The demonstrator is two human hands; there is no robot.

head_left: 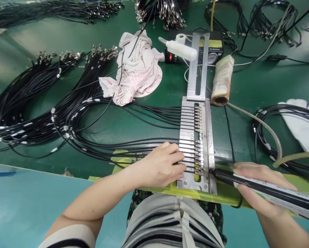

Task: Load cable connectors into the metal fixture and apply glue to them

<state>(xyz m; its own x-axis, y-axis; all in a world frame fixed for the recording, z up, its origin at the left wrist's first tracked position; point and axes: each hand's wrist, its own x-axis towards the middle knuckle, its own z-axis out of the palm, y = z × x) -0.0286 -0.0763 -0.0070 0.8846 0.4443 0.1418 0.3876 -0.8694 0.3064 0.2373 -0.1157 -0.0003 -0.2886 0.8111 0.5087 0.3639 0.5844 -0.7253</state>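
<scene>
A slotted metal fixture (205, 144) lies at the bench's front edge, with black cables (154, 139) running into it from the left. Their small metal connectors (197, 119) sit in a row along the slot, in two groups with a gap between. My left hand (162, 165) rests on the fixture's lower left side, its curled fingers pressing on the lower cables. My right hand (260, 182) is closed around a long black pen-shaped tool (281, 189) with a white label. The tool's tip is at the fixture's lower right, close to the lowest connectors.
Cable bundles (27, 86) fill the left side. A crumpled cloth (141, 69) lies behind the cables. Beyond the fixture stand a black box with a gauge (212, 57), a white bottle (181, 50) and a wrapped cardboard tube (222, 81). White gloves (299, 124) and coiled cables lie at right.
</scene>
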